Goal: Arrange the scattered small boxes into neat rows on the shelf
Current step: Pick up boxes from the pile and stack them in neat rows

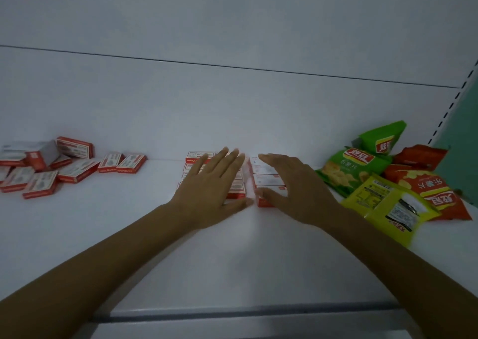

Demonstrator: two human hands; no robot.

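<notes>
Both hands flat over rowed boxes, mid-shelf.
Left hand (212, 183) and right hand (297, 186), fingers spread, gripping nothing, lie over two rows of small red-and-white cardboard boxes (266, 181) on the white shelf (232, 261); loose boxes (75, 169) scattered far left; green, red and yellow snack bags (382, 183) right.
</notes>
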